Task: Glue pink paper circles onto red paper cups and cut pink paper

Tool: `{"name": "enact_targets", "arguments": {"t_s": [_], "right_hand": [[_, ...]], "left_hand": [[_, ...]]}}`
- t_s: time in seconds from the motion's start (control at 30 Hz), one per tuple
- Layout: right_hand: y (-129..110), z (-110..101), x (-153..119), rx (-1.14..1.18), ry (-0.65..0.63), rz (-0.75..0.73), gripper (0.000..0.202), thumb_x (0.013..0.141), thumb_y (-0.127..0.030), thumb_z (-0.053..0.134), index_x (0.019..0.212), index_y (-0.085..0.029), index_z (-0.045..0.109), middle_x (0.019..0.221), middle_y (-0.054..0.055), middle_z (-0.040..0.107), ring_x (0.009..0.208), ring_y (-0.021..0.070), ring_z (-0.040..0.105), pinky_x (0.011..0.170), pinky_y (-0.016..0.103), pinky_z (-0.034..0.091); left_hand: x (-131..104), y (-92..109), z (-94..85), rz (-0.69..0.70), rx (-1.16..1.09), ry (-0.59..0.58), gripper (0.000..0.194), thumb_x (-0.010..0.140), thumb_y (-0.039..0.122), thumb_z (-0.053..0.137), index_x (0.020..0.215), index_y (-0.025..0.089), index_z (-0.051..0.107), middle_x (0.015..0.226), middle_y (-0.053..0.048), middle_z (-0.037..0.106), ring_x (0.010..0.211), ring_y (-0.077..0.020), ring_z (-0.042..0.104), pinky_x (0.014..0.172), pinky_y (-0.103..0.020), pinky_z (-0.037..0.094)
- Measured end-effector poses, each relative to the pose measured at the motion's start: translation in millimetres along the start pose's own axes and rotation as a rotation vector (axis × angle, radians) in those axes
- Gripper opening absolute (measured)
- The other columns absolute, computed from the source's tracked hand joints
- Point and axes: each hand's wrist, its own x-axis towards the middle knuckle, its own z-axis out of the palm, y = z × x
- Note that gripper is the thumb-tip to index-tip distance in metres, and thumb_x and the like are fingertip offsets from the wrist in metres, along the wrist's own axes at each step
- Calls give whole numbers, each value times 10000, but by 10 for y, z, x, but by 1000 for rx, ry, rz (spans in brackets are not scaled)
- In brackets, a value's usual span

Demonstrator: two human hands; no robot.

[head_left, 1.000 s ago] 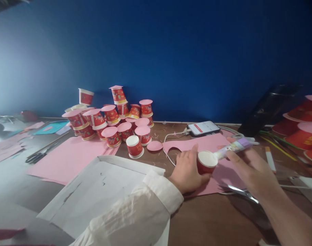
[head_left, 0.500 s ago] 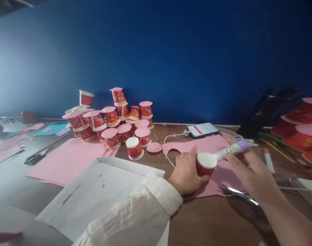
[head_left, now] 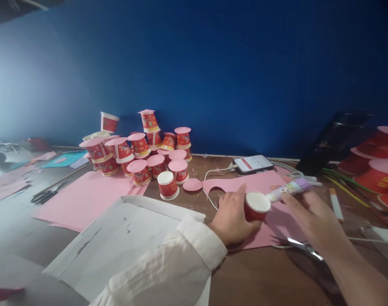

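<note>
An upside-down red paper cup (head_left: pixel 257 208) with a white base stands on cut pink paper (head_left: pixel 257 182), and my left hand (head_left: pixel 234 216) is wrapped round its left side. In my right hand (head_left: pixel 305 212) is a glue stick (head_left: pixel 291 189) with a white and purple patterned barrel; its tip points at the cup's top, close to the rim. Whether the tip touches I cannot tell. A round pink paper disc (head_left: pixel 192 184) lies left of my left hand, beside another upturned red cup (head_left: pixel 167 185). Scissors (head_left: pixel 297 245) lie below my right hand.
Several red cups topped with pink discs (head_left: pixel 138 144) are stacked at the back. A phone (head_left: pixel 253 163) on a white cable lies behind the pink paper. Left are pink sheets (head_left: pixel 85 195), a white box lid (head_left: pixel 117 238) and dark-handled scissors (head_left: pixel 50 190). More red cups (head_left: pixel 377 174) stand right.
The glue stick has drawn back slightly to the right, from over the cup's top to its edge. My left hand stays on the cup. The view has shifted a little.
</note>
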Motion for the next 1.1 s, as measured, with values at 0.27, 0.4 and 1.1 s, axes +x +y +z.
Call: {"name": "enact_targets", "arguments": {"t_s": [0.27,0.4,1.1], "right_hand": [[-139,-5,8,86,97,190,508,833,-721,794,1159,-333,834,1188,62,861,1162,388,787,1117,597,588],[-47,26,12,241,74,118,543,851,-657,827,1242,-280,819,1211,82,853,1186,369,781,1089,532,625],[-25,41,-29,279,50,136,554,847,-620,841,1307,-314,803,1311,64,829,1265,353,763,1075,466,647]], "left_hand": [[-23,15,7,-53,-90,1,1193,720,478,930,1709,175,336,1563,-228,589,1484,-474,497,1279,-674,355],[-22,33,28,-82,-132,56,1326,646,564,1009,1717,194,321,1599,-230,534,1514,-466,454,1295,-667,337],[-42,70,28,-97,-169,74,1242,690,444,959,1723,189,317,1602,-214,546,1541,-464,436,1325,-655,305]]}}
